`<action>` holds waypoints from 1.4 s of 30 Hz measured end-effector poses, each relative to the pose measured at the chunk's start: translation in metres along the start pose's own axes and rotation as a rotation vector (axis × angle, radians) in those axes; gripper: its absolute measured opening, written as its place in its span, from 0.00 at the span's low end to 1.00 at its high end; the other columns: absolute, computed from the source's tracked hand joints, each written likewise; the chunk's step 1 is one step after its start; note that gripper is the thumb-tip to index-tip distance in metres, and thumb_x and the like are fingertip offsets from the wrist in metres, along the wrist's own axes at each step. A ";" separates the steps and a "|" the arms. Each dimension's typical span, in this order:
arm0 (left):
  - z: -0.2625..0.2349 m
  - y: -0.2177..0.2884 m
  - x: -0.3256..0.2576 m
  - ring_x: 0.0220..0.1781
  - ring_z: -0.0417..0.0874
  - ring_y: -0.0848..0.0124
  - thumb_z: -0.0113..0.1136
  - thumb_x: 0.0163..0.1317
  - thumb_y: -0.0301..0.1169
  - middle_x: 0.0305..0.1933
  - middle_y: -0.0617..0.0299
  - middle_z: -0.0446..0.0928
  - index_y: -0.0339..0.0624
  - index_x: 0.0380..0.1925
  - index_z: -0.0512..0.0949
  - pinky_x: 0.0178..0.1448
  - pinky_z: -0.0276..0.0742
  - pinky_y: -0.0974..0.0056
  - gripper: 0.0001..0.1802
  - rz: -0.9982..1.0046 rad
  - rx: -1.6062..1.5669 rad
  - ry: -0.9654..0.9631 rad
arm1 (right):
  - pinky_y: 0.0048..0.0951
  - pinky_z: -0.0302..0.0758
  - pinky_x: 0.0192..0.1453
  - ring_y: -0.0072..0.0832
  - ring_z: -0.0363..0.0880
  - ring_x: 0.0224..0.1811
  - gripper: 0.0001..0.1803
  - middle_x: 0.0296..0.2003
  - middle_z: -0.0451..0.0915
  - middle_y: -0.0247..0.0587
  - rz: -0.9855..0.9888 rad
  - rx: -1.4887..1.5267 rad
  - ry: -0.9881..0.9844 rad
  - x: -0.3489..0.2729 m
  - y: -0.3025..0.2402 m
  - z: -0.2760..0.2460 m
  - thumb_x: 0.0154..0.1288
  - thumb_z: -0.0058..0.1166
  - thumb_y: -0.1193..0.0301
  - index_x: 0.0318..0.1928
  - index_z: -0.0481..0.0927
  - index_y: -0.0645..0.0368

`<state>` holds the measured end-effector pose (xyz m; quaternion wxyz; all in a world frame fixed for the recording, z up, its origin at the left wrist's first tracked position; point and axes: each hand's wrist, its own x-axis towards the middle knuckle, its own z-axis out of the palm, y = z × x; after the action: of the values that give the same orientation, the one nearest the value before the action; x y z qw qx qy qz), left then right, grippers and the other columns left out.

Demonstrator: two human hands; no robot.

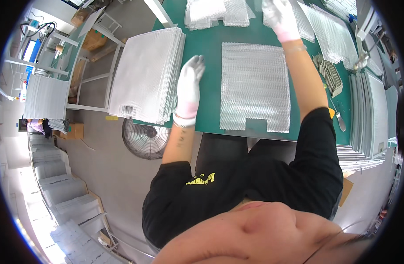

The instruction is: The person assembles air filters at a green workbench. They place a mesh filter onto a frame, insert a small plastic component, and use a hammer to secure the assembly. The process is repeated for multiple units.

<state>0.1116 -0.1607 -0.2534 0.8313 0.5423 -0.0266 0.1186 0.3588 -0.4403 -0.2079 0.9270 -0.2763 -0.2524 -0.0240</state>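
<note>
A silvery mesh sheet (254, 83) with a rectangular notch in its near edge lies flat on the green tabletop (211, 105) in front of me. My left hand (189, 83), in a white glove, is open just left of the sheet, fingers stretched. Beside it stands a tall stack of similar mesh sheets (145, 75). My right hand (279, 17), also gloved, reaches to the far side, over the edge of another pile of mesh sheets (302, 22). Its fingertips are washed out near the picture's upper edge, so I cannot tell whether they grip one.
More mesh sheets (219, 11) lie at the far middle, others (331, 33) at the far right. Right of my arm are a row of small beige pieces (330, 77) and a tool with a pale handle (341, 122). A floor fan (147, 138) stands below left.
</note>
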 end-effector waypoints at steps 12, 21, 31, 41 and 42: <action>0.048 0.016 -0.086 0.36 0.80 0.78 0.66 0.60 0.17 0.39 0.60 0.81 0.29 0.71 0.61 0.42 0.80 0.72 0.39 0.277 0.765 -0.059 | 0.23 0.79 0.47 0.20 0.78 0.37 0.52 0.40 0.79 0.36 0.168 -1.352 0.276 -0.301 -0.117 0.103 0.58 0.62 0.83 0.80 0.48 0.62; 0.037 0.011 -0.127 0.43 0.76 0.78 0.64 0.63 0.23 0.42 0.63 0.76 0.32 0.73 0.60 0.42 0.74 0.75 0.39 -0.242 0.227 -0.130 | 0.27 0.75 0.48 0.29 0.74 0.38 0.35 0.41 0.74 0.43 0.258 -1.608 0.068 -0.338 -0.115 0.114 0.57 0.57 0.82 0.69 0.71 0.63; 0.038 -0.009 -0.123 0.35 0.77 0.74 0.70 0.62 0.33 0.46 0.56 0.80 0.28 0.65 0.72 0.45 0.78 0.68 0.34 0.084 1.187 -0.094 | 0.29 0.77 0.39 0.30 0.75 0.29 0.27 0.38 0.76 0.42 0.270 -1.790 0.138 -0.334 -0.098 0.102 0.61 0.64 0.73 0.61 0.78 0.62; 0.037 -0.023 -0.123 0.50 0.83 0.48 0.66 0.64 0.37 0.51 0.43 0.80 0.33 0.66 0.69 0.52 0.81 0.54 0.34 0.057 1.336 -0.125 | 0.33 0.78 0.39 0.34 0.78 0.31 0.26 0.40 0.78 0.43 0.376 -1.835 0.170 -0.335 -0.082 0.087 0.61 0.65 0.70 0.61 0.80 0.55; 0.037 -0.023 -0.123 0.49 0.83 0.48 0.66 0.64 0.37 0.51 0.44 0.80 0.33 0.66 0.68 0.52 0.81 0.54 0.34 0.074 1.363 -0.129 | 0.34 0.78 0.40 0.37 0.79 0.32 0.26 0.41 0.78 0.44 0.369 -1.858 0.158 -0.336 -0.081 0.085 0.61 0.65 0.69 0.61 0.80 0.54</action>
<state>0.0008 -0.2241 -0.2804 0.2965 0.9492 -0.0138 0.1045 0.0125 -0.4962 -0.2685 0.3399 -0.9362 -0.0211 -0.0871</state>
